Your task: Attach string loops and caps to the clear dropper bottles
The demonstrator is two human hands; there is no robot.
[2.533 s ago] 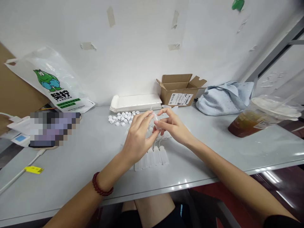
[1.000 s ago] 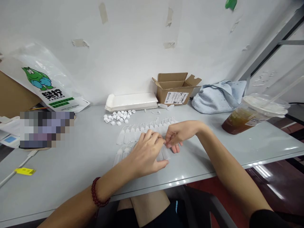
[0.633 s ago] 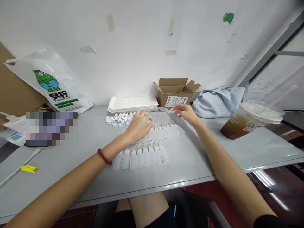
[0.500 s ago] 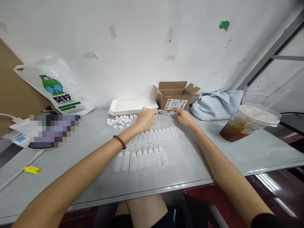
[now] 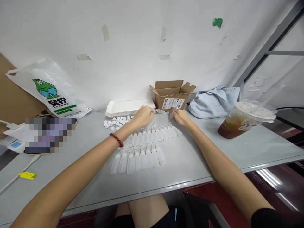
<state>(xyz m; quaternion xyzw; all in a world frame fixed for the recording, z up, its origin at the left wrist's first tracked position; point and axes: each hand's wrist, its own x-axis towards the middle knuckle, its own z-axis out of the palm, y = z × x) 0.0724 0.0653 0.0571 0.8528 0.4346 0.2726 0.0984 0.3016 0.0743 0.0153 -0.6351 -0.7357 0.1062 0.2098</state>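
My left hand (image 5: 143, 116) is closed, its fingertips pinched beside a small translucent plastic bottle (image 5: 161, 111) in front of the cardboard box; what the fingers hold is too small to make out. Between the thumb and fingers of my right hand (image 5: 180, 117) is another small translucent bottle (image 5: 171, 115), mostly covered. Nearer me, similar bottles lie side by side in two rows, a back row (image 5: 152, 136) and a front row (image 5: 142, 161), with thin curved white tubes at their tops. A heap of small white caps (image 5: 116, 123) sits left of my left hand.
Behind the hands stand a stack of white trays (image 5: 129, 106) and an open cardboard box (image 5: 171, 98). A light blue cloth bag (image 5: 211, 103) and a drink cup (image 5: 237, 122) are at right. A plastic bag (image 5: 54, 91) and a blurred-out phone (image 5: 51, 134) are at left.
My left hand's fingers have drawn together into a closed grip. My right hand's fingers have curled around the small bottle. The whole view has shifted slightly.
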